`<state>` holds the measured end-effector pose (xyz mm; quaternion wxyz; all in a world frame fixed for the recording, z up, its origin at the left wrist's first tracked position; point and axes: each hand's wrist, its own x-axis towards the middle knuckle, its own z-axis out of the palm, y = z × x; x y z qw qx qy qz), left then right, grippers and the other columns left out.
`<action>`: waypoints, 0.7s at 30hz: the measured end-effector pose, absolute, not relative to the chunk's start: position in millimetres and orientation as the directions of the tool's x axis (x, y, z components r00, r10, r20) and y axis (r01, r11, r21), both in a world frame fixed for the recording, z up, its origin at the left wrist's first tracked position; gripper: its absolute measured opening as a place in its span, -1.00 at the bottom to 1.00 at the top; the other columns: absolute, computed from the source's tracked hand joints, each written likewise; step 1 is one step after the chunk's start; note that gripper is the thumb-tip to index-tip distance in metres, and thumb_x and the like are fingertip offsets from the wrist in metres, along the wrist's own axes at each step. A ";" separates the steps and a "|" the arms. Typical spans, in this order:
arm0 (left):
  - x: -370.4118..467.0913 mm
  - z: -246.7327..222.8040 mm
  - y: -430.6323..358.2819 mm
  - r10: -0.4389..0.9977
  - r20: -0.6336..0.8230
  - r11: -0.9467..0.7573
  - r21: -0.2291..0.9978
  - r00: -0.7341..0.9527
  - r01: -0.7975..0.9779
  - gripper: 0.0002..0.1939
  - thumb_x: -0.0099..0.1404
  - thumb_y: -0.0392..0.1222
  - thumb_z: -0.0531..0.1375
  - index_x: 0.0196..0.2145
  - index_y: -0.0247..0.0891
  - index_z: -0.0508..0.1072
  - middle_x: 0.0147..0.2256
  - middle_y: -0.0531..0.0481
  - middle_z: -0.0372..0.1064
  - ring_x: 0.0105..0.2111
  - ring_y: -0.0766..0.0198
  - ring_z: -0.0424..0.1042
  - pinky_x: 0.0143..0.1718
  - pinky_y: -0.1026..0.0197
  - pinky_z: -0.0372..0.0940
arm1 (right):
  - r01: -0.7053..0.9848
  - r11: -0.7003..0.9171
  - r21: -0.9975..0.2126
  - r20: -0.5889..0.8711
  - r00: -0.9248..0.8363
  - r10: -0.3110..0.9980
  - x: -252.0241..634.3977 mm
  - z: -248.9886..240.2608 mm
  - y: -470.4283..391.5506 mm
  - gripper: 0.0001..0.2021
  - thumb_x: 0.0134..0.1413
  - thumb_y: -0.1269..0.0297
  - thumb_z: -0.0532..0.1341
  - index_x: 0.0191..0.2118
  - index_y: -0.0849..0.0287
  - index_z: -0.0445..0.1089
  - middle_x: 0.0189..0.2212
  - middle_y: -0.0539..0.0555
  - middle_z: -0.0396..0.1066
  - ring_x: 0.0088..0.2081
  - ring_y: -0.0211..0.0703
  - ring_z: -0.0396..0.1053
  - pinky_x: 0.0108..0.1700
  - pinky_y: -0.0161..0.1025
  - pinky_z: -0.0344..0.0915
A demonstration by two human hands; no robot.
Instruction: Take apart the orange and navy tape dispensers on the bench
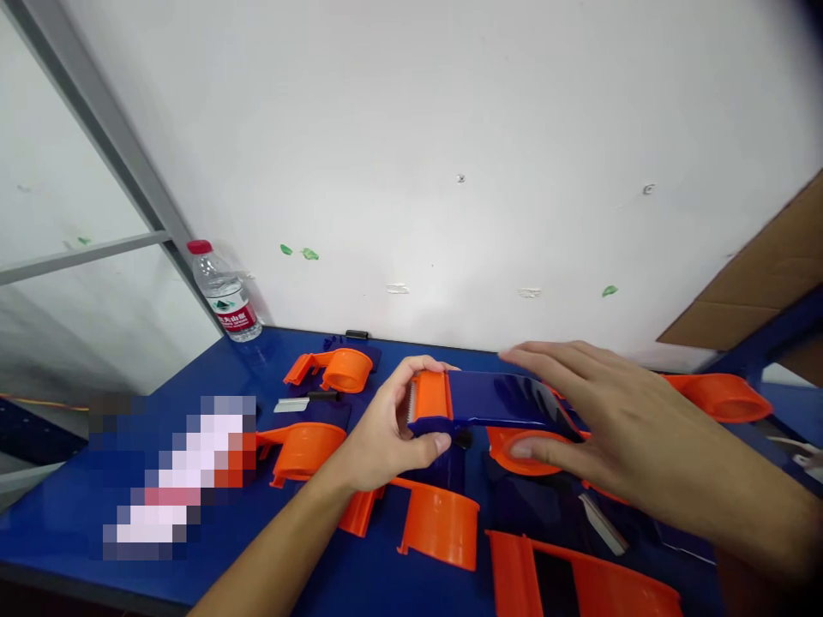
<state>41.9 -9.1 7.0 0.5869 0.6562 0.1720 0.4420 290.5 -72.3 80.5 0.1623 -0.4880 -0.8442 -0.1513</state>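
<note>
My left hand [386, 428] is closed around the orange, toothed end of a blue and orange tape dispenser [501, 401], thumb in front and fingers behind. The dispenser is raised over the table, its blue plate reaching to the right. Around its right end is my right hand [597, 411], with fingers stretched out and thumb apart. The right thumb lies over an orange round part [524, 454]; whether it touches is unclear. Below the hands are an orange tape holder piece [441, 523] and a loose metal blade [603, 524].
More orange holders [309, 450] lie across the blue table [212, 377], with a blade with a black strip [292, 404] among them. A water bottle [225, 296] stands at the back left by the white wall [450, 128]. Cardboard [752, 274] leans at the right. A blurred patch covers the left.
</note>
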 end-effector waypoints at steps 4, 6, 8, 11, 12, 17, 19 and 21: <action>44.3 5.6 -9.6 0.766 0.399 -0.265 0.910 0.503 -0.318 -0.43 0.17 -0.11 0.42 0.07 -0.15 0.29 0.13 -0.14 0.31 0.04 0.08 0.41 0.01 0.15 0.34 | 0.728 0.608 0.316 0.501 -0.672 0.545 267.7 77.9 -74.8 -0.62 0.41 0.27 0.10 0.23 0.28 0.33 0.11 0.24 0.49 0.07 0.22 0.47 -0.01 0.14 0.50; 44.5 5.2 -9.2 0.780 0.390 -0.245 0.910 0.490 -0.335 -0.41 0.15 -0.10 0.43 0.07 -0.15 0.30 0.11 -0.13 0.33 0.01 0.11 0.42 0.00 0.16 0.34 | 0.683 0.625 0.378 0.508 -0.717 0.477 261.5 75.3 -75.6 -0.65 0.39 0.41 0.08 0.19 0.38 0.36 0.07 0.27 0.52 0.03 0.24 0.50 -0.07 0.11 0.53; 44.5 4.8 -8.6 0.785 0.377 -0.223 0.912 0.491 -0.344 -0.40 0.13 -0.10 0.45 0.06 -0.15 0.31 0.13 -0.12 0.32 0.00 0.13 0.43 -0.01 0.17 0.35 | 0.671 0.622 0.404 0.525 -0.727 0.443 259.3 71.7 -75.1 -0.67 0.37 0.49 0.06 0.15 0.43 0.39 0.06 0.28 0.53 0.01 0.26 0.52 -0.09 0.10 0.54; 44.5 4.2 -7.3 0.790 0.368 -0.219 0.917 0.491 -0.335 -0.41 0.11 -0.12 0.46 0.03 -0.15 0.34 0.10 -0.11 0.35 -0.04 0.13 0.45 -0.04 0.17 0.36 | 0.677 0.610 0.411 0.560 -0.716 0.417 259.8 67.1 -72.0 -0.68 0.36 0.54 0.05 0.11 0.43 0.42 0.02 0.26 0.56 -0.02 0.23 0.53 -0.11 0.06 0.54; 44.5 4.2 -6.9 0.792 0.367 -0.222 0.918 0.489 -0.328 -0.41 0.10 -0.12 0.46 0.03 -0.16 0.34 0.08 -0.11 0.36 -0.04 0.11 0.46 -0.04 0.15 0.37 | 0.677 0.608 0.415 0.571 -0.714 0.405 260.1 66.3 -70.7 -0.69 0.36 0.54 0.06 0.11 0.42 0.43 0.00 0.24 0.57 -0.03 0.21 0.54 -0.11 0.04 0.54; 44.6 5.9 -7.0 0.765 0.350 -0.174 0.921 0.541 -0.350 -0.22 0.04 -0.07 0.48 0.19 -0.13 0.33 0.11 -0.14 0.39 0.10 -0.03 0.41 0.09 0.05 0.33 | 0.625 0.641 0.447 0.596 -0.742 0.308 263.0 68.6 -67.9 -0.76 0.34 0.52 0.14 0.04 0.39 0.45 -0.10 0.20 0.62 -0.11 0.12 0.58 -0.15 -0.03 0.53; 44.9 6.6 -9.1 0.737 0.336 -0.145 0.926 0.587 -0.348 -0.25 0.04 -0.06 0.49 0.16 -0.14 0.37 0.04 -0.12 0.43 0.06 -0.02 0.43 0.05 0.07 0.34 | 0.599 0.659 0.454 0.592 -0.756 0.279 264.9 70.5 -70.0 -0.79 0.34 0.50 0.17 0.02 0.37 0.46 -0.12 0.17 0.63 -0.13 0.11 0.58 -0.17 -0.03 0.52; 45.2 6.6 -12.2 0.733 0.331 -0.155 0.932 0.595 -0.328 -0.30 0.03 -0.07 0.49 0.12 -0.17 0.42 -0.08 -0.08 0.46 -0.08 0.07 0.47 -0.07 0.14 0.37 | 0.590 0.671 0.450 0.586 -0.761 0.277 266.6 72.0 -73.7 -0.79 0.34 0.48 0.17 0.02 0.35 0.46 -0.12 0.15 0.63 -0.12 0.10 0.58 -0.17 -0.03 0.51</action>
